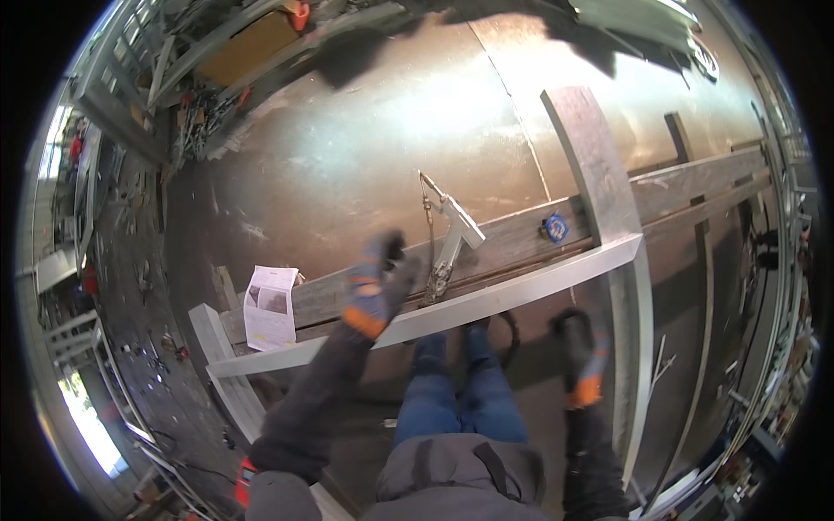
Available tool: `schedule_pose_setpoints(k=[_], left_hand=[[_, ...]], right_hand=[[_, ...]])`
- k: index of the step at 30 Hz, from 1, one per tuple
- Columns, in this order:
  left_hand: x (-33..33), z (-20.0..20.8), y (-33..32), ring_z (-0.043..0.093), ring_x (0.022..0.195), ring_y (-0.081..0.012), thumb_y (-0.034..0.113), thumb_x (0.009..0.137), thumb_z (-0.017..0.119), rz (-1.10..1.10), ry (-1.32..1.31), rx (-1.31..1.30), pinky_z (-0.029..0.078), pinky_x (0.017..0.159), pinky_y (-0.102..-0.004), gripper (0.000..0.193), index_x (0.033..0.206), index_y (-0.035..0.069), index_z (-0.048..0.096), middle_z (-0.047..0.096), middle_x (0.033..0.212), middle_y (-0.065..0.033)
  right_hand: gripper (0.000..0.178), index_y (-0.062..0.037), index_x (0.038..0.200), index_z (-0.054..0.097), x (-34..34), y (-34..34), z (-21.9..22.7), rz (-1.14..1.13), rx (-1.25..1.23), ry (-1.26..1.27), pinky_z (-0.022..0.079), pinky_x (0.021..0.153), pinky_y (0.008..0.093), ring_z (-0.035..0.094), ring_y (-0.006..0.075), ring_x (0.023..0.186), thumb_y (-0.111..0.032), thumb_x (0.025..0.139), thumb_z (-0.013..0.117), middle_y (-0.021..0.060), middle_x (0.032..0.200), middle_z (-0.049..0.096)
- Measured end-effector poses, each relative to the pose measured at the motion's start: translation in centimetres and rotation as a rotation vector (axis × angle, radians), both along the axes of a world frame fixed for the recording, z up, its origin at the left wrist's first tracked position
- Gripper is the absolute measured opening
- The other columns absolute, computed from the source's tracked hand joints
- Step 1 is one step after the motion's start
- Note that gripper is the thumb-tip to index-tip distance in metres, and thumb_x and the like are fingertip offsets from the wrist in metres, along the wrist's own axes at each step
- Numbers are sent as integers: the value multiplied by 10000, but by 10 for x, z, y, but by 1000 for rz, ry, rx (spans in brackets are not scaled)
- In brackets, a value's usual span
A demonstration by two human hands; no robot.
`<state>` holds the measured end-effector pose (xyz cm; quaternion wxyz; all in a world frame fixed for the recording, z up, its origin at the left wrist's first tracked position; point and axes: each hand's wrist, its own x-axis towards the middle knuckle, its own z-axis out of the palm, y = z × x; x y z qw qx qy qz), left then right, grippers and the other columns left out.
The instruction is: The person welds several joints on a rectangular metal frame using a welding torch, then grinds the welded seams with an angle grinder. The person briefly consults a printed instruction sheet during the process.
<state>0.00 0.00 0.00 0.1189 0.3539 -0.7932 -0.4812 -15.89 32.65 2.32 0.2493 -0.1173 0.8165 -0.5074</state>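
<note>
My left hand (379, 282), in a grey and orange work glove with dark fingers, hovers by a long silver metal bar (512, 295). Its fingers are apart and nothing shows between them. Just right of it stands a silver angled metal piece (460, 227) beside a thin brass-coloured tool (428, 195), whose exact kind I cannot make out. My right hand (580, 347), in a matching glove, hangs on the near side of the bar, touching nothing. Its fingers are loosely bent and apart, slightly blurred.
A printed sheet (270, 308) lies at the bar's left end. A small blue round object (554, 227) sits on a grey beam (512, 239). A wide upright metal profile (595, 165) meets the bar at right. Metal scraps (206, 122) lie far left.
</note>
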Motion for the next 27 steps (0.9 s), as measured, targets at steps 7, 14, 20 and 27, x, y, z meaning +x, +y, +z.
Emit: schedule_pose_setpoints(k=[7, 14, 20, 27], left_hand=[[-12, -207, 50, 669, 986, -365, 240, 867, 737, -162, -265, -165, 557, 851, -443, 537, 1305, 15, 522, 633, 1090, -248], [-22, -196, 69, 656, 808, -168, 65, 875, 726, 23, -149, 536, 540, 735, -309, 251, 1100, 55, 616, 666, 871, -94], [-43, -208, 41, 653, 904, -150, 361, 1004, 625, -380, -276, 657, 545, 767, -323, 335, 1111, 51, 695, 693, 1021, -61], [-85, -191, 31, 677, 955, -188, 514, 1022, 519, -409, -649, 874, 551, 828, -329, 528, 1234, 52, 664, 680, 1107, -58]], right_hand=[[387, -41, 1313, 591, 143, -21, -226, -530, -354, -875, 548, 946, 399, 657, 240, 1106, -316, 1065, 476, 96, 1241, 676], [478, -111, 1350, 595, 169, -86, -314, -1001, -811, -967, 568, 938, 433, 663, 266, 1110, -472, 1056, 487, 72, 1236, 681], [434, -84, 1356, 560, 169, -87, -299, -787, -477, -728, 592, 780, 353, 684, 197, 930, -400, 1075, 465, 86, 1136, 687], [399, -38, 1306, 606, 195, -121, -301, -1070, -512, -654, 556, 816, 314, 682, 201, 946, -349, 1069, 527, 94, 1139, 695]])
